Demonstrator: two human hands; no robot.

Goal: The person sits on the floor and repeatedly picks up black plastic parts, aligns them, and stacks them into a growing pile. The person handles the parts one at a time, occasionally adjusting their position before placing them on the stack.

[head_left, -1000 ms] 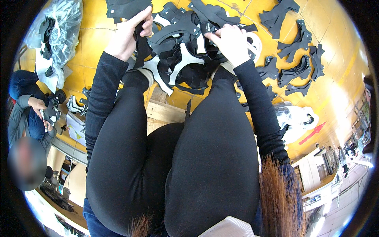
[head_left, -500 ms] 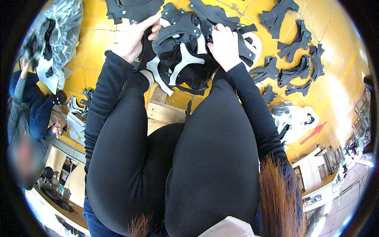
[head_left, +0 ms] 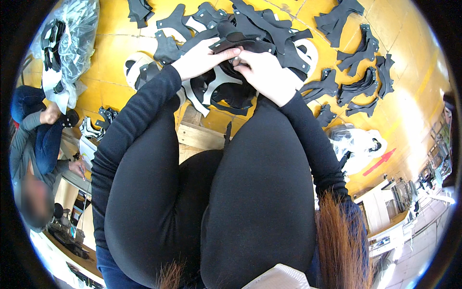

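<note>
My left hand point(head_left: 204, 59) and my right hand point(head_left: 263, 72) meet over a heap of cut pieces between my feet. Both grip a curved black shoe-upper piece point(head_left: 243, 44), fingertips almost touching at its near edge. Small light tags show on the black pieces. Beneath my hands lie more black pieces point(head_left: 231, 98) and a pale grey branched piece point(head_left: 219, 81), partly covered by my fingers and wrists. Further black pieces point(head_left: 260, 21) overlap at the far side of the heap.
Stacks of black pieces point(head_left: 358, 86) lie on the yellow floor at right, near a clear plastic bag point(head_left: 358, 144). Another large plastic bag point(head_left: 79, 43) stands at far left, beside a seated co-worker point(head_left: 31, 144). A wooden board point(head_left: 199, 137) sits between my legs.
My left hand has moved right and nearer, joining my right hand on the black piece. My right hand has shifted slightly left and down. The co-worker's raised hand has come away from the bag.
</note>
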